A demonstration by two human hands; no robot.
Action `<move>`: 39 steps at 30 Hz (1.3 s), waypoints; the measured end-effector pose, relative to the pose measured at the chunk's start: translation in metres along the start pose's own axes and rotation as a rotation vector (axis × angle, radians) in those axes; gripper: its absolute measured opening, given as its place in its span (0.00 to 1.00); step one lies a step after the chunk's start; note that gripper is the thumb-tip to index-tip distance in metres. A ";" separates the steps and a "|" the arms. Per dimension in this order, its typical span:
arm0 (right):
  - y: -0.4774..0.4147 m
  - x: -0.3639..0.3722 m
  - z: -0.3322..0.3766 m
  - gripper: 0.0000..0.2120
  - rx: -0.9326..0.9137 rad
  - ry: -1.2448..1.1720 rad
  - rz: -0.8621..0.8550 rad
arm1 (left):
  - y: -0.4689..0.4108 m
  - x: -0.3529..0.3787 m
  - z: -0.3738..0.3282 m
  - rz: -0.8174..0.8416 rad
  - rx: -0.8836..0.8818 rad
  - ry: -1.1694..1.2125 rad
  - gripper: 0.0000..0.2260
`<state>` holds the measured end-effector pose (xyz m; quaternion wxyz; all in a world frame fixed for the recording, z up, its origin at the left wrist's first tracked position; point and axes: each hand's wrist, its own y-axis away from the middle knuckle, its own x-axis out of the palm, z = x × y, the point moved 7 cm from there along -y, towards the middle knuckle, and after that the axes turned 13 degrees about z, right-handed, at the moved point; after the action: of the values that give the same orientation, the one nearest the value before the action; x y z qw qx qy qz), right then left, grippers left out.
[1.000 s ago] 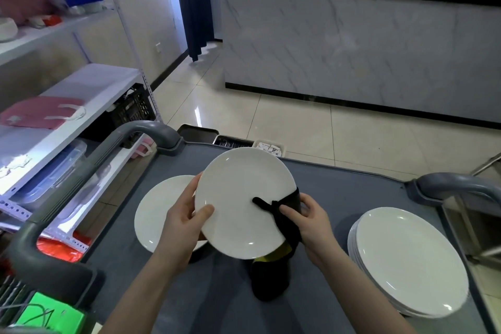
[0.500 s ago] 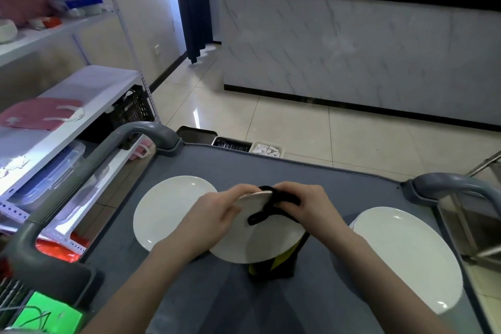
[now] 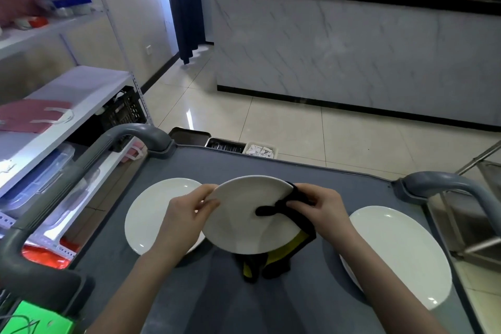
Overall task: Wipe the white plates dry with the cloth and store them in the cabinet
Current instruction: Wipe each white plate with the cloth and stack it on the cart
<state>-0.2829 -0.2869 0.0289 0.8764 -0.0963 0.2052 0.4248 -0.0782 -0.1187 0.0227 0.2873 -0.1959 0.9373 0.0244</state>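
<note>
Where the two hands meet, the held plate [image 3: 244, 219] shows as a round, glossy white disc with a shallow well, tilted with its face up toward the camera. The cloth [image 3: 294, 215] is soft, black and rumpled, with a yellow side showing where it hangs under the plate's near rim. Left grip [image 3: 187, 214]: fingers and thumb curled, pinching the plate's left rim, thumb on the face. Right grip [image 3: 322, 209]: clamped on the cloth, bunching it round the plate's right rim, one black fold lying across the face. The plate sits between the two grips, raised above the desk [image 3: 271, 165], a matte grey cart top with a raised lip. The cloth's tail droops below; whether it touches the desk, cannot tell. Left plate [image 3: 146, 219] lies flat on the desk, partly under the left grip. Right plate [image 3: 398, 255] lies flat, apart from the right grip. Rounded grey handles [image 3: 135, 133] flank the far corners.
</note>
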 end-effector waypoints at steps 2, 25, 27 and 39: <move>0.000 0.002 0.006 0.13 -0.013 0.135 0.002 | -0.004 0.000 -0.013 0.015 0.059 -0.139 0.09; 0.000 0.018 0.027 0.12 -0.054 0.363 -0.018 | -0.008 -0.001 -0.039 -0.046 0.175 -0.429 0.08; -0.002 0.036 0.034 0.11 -0.083 0.525 0.027 | -0.011 0.014 -0.058 -0.002 0.248 -0.576 0.08; 0.001 0.006 0.013 0.13 -0.028 0.203 -0.063 | -0.007 -0.002 0.022 0.041 -0.153 0.117 0.09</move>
<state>-0.2771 -0.2775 0.0380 0.8626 -0.1577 0.2840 0.3878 -0.0619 -0.1211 0.0056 0.2159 -0.1990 0.9516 0.0906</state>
